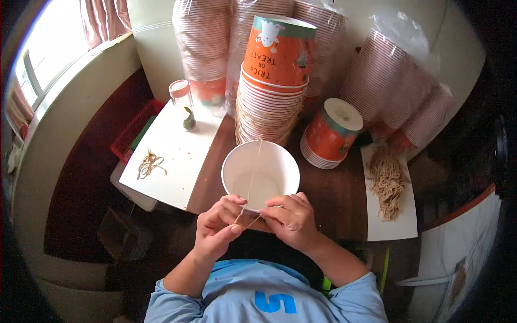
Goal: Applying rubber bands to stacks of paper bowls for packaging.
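An open white paper bucket (231, 168) stands in front of me at the table's near edge, mouth up. A thin tan cord (252, 180) runs from its far rim across the mouth to my hands. At the near rim, my left hand (218, 223) pinches the cord between thumb and fingers. My right hand (292, 218) also has its fingertips closed on the cord, just right of the left, and a short length spans the two. Whether the cord passes through holes in the bucket, I cannot tell.
Behind the bucket rises a tall stack of orange-and-green paper buckets (277, 54); a shorter stack (331, 134) stands to its right. Bagged bucket stacks (374, 75) line the wall. A cord bundle (386, 185) lies right; a loose cord coil (151, 164) and clear jar (182, 105) are left.
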Demonstrator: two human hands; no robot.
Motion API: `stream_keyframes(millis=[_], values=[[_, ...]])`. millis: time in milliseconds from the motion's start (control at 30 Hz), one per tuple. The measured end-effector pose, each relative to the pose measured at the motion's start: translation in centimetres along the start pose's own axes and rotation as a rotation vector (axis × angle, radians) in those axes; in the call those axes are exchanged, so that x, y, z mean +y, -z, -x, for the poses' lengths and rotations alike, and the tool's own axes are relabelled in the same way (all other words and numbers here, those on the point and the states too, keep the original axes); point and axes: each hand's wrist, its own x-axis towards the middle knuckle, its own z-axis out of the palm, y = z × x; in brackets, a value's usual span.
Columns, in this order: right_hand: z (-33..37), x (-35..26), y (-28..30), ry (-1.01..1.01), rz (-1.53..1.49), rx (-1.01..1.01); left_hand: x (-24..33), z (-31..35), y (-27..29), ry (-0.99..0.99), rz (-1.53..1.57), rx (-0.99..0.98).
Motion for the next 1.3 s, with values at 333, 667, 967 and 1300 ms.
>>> stream_keyframes(millis=[333, 667, 967, 1300], values=[[-1.2, 0.2, 1.5, -0.022, 0.006, -0.122, -0.1, -0.7, -0.3, 0.128, 0.358, 0.081], [-7.5, 11.2, 2.7, -0.455, 0.232, -0.328, -1.9, -1.0, 0.7, 0.068, 0.294, -0.178], [-3.8, 4.2, 6.0, 0.164, 0.283, 0.214, -2.9, 0.0, 3.7, 0.555, 0.092, 0.199], [-6.4, 1.9, 10.2, -0.208, -0.509, 0.055, 2.4, -8.6, 1.7, 0.001, -0.227, -0.124]])
